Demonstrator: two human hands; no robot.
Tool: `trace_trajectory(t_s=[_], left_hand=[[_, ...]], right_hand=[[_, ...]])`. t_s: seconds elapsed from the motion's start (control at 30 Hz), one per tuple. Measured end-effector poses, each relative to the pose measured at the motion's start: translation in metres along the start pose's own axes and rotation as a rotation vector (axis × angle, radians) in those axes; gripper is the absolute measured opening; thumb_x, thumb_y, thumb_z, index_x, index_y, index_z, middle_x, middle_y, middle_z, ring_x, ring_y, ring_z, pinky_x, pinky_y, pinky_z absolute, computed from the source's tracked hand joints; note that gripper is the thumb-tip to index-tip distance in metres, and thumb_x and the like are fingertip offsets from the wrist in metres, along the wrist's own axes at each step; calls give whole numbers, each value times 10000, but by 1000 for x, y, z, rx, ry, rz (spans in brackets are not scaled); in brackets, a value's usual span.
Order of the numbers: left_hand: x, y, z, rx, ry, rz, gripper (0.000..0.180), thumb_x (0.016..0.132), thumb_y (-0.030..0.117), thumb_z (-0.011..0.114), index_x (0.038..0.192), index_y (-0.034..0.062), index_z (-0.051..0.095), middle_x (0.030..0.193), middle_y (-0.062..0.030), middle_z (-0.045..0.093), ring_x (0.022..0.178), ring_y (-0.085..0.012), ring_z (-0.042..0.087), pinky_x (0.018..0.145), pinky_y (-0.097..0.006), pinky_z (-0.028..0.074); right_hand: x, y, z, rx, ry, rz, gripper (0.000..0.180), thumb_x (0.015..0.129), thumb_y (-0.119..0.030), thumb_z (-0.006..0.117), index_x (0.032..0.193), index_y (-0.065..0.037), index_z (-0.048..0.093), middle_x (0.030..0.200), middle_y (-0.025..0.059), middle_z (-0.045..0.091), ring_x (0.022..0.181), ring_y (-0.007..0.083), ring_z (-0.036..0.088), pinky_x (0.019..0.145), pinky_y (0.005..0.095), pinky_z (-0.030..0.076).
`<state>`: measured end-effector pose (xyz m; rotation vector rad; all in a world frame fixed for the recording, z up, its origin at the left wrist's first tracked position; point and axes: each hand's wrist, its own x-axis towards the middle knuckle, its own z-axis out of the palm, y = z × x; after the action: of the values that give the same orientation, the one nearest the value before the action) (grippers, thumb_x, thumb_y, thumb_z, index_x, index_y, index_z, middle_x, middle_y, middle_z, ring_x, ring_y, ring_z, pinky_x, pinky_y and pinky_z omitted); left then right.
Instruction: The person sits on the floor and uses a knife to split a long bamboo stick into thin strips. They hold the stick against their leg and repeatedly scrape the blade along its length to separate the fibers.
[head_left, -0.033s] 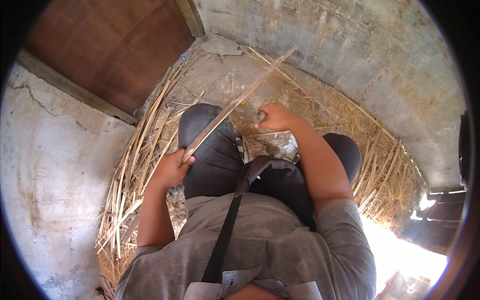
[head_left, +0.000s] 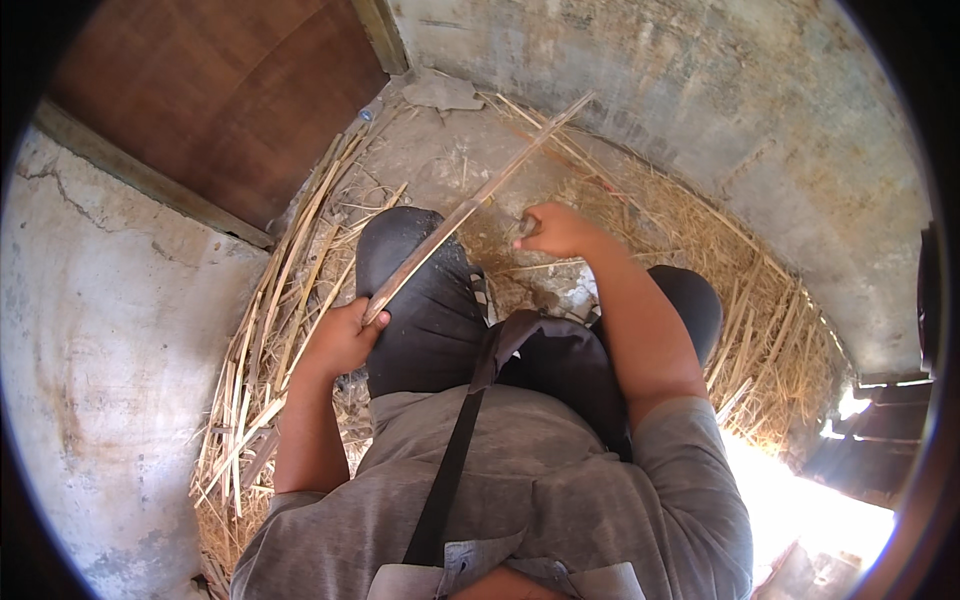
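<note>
My left hand (head_left: 345, 338) grips the lower end of a long bamboo strip (head_left: 480, 194) beside my left thigh. The strip slants up and to the right, crosses my left knee (head_left: 392, 240) and reaches towards the far wall. To the right of its middle, my right hand (head_left: 556, 231) is closed round a short-handled, knife-like tool (head_left: 524, 226). A thin, greyish, smeared shape, perhaps its blade, runs from the fingers towards the strip. Whether it touches the strip I cannot tell.
Long split strips (head_left: 290, 270) lie in a pile along the left wall. A thick heap of pale shavings (head_left: 765, 330) follows the right wall. Ahead are a flat stone (head_left: 442, 93) and a brown door panel (head_left: 225, 95). Bright light falls at the lower right.
My right hand has shifted slightly and turned at the wrist, and a smeared blade-like shape now shows beside it. My left hand and the bamboo strip stay in place.
</note>
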<state>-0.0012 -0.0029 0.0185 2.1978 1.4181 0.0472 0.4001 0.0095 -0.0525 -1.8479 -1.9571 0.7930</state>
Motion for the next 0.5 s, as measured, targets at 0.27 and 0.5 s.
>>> trace_trajectory(t_s=[0.27,0.5], left_hand=[[1,-1,1,-33,-4,1,388,1000,383,649,898,14,584,776,-210,630,721,-372,603,699,-450,475],[2,-2,-1,-2,-14,13,395,1004,393,641,903,15,589,785,-205,633,729,-358,605,707,-446,475]], right_hand=[[-6,24,-22,229,77,374,573,793,-423,795,1134,25,688,1087,256,714,1033,407,683,882,461,531],[1,-3,6,55,-95,33,565,782,-418,798,1144,3,697,1082,255,709,1056,422,670,920,461,523]])
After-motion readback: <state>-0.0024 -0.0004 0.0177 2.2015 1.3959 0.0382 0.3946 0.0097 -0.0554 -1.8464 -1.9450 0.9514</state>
